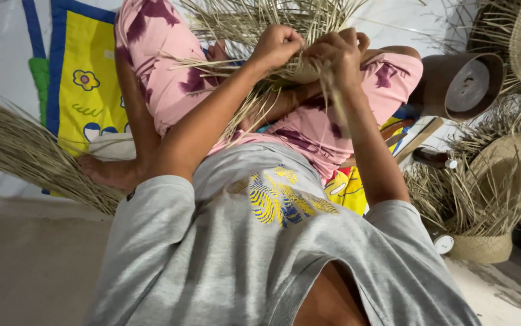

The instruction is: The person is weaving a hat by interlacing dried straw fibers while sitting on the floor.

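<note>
**Straw weave gripped in 2 fists over the lap**

Straw weave (299, 67), a half-made piece with long loose strands fanning out from it, sits above the person's lap, over the pink patterned trousers (333, 121), held up between both hands. The left hand (276, 46) is curled into a tight fist around a bunch of strands at the piece's left edge. The right hand (337, 55) is likewise closed, its fingers (357, 41) bent over the top of the weave and pinching strands; how many it grips cannot be told.

Risks, as I judge them: the dry strands look brittle, so a hard tug from either fist could snap one or loosen the finished rows. Stray ends crossing near the wrists might snag and be pulled out of order.

Both forearms reach forward and converge, elbows bent, wrists cocked inward, knuckles up. A straw bundle (25, 151) lies to the left beside a yellow mat (82, 78); a woven basket (484, 241) stands to the right.
</note>
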